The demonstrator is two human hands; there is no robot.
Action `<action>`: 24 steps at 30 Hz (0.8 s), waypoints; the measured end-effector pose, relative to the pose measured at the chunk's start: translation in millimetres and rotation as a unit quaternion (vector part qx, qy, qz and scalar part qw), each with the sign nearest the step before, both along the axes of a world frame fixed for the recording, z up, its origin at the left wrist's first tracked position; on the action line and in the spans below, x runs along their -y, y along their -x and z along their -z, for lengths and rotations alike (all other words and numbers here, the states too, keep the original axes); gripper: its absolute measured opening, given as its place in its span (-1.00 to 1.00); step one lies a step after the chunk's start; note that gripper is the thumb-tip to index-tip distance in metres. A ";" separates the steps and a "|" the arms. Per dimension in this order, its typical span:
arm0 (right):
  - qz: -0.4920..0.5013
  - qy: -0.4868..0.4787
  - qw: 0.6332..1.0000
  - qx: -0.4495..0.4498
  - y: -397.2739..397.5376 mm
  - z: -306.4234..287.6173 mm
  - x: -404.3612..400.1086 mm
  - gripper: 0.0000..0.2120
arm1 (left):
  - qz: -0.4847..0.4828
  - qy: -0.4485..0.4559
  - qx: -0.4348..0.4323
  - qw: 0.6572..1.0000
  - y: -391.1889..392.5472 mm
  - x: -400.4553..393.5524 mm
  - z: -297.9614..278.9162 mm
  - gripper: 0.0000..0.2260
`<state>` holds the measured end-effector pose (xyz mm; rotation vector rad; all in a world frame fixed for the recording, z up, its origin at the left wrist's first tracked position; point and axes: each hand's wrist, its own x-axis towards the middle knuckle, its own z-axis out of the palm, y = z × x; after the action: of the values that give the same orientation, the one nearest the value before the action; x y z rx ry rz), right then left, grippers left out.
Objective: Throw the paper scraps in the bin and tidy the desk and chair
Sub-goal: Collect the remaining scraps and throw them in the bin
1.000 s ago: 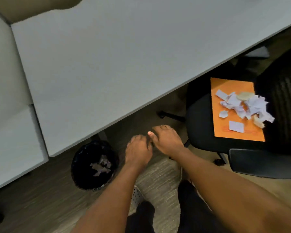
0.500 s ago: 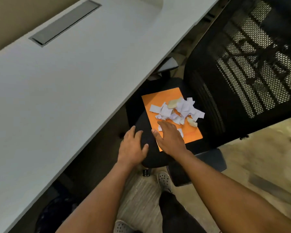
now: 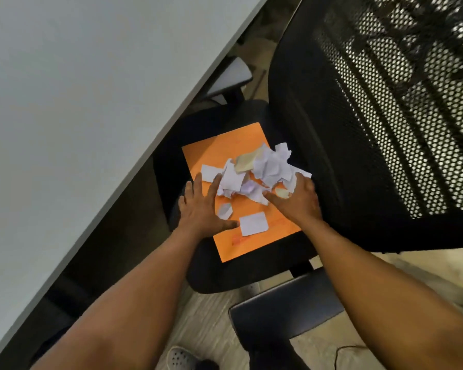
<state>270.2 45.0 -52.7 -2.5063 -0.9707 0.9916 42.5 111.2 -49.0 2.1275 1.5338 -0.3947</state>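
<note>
An orange folder [image 3: 222, 153] lies on the black seat [image 3: 251, 273] of an office chair. A heap of torn white paper scraps [image 3: 262, 172] sits on the folder, and a single white rectangle of paper [image 3: 253, 223] lies apart, nearer to me. My left hand [image 3: 202, 209] rests flat on the folder's left side with fingers spread, touching the heap's left edge. My right hand [image 3: 296, 198] cups the heap's right side, fingers curled against the scraps. The bin is out of sight.
The white desk [image 3: 78, 102] fills the left, its edge running over the chair. The black mesh backrest [image 3: 385, 108] rises to the right. One dark armrest [image 3: 284, 311] sits near me, another armrest [image 3: 233, 73] under the desk edge. My shoe [image 3: 182, 357] shows on the floor.
My view swung from the bin under the desk to the chair. Both hands moved forward onto the orange folder and now bracket the scrap heap from either side.
</note>
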 end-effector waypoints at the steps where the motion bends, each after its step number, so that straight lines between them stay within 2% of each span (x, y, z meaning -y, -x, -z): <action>1: 0.001 0.000 1.000 0.003 -3.5 6.7 -9.6 0.10 | 0.004 -0.002 -0.004 1.000 -7.0 -8.9 5.5 0.14; 5: 0.029 0.026 0.999 -0.030 -10.2 24.4 -51.0 0.15 | 0.011 -0.013 -0.014 1.000 -34.9 -41.4 26.9 0.13; 8: 0.045 0.041 0.997 -0.038 -10.2 34.9 -79.1 0.08 | 0.029 -0.017 -0.030 0.999 -50.5 -51.3 44.5 0.09; 10: 0.017 0.056 0.998 -0.016 -8.2 42.0 -90.8 0.02 | 0.057 -0.044 -0.040 0.997 -57.1 -48.4 54.2 -0.04; 12: -0.045 0.082 0.995 0.027 -5.8 49.0 -94.8 -0.05 | 0.077 -0.085 -0.042 0.993 -61.2 -41.8 61.5 -0.26; 15: -0.109 0.092 0.986 0.088 -4.1 56.0 -91.9 -0.20 | 0.087 -0.109 -0.012 0.990 -63.6 -32.8 69.5 -0.45; 19: -0.117 0.065 0.985 0.106 -11.1 57.4 -92.1 -0.31 | 0.085 -0.124 0.042 0.988 -69.4 -33.1 74.6 -0.57; 24: -0.104 0.019 0.991 0.082 -14.8 52.3 -93.6 -0.48 | 0.036 -0.069 0.118 0.990 -80.8 -43.3 67.1 -0.81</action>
<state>285.0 138.6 -104.9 -2.5913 -1.2978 0.8767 123.3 154.5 -116.1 2.2483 1.3865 -0.0592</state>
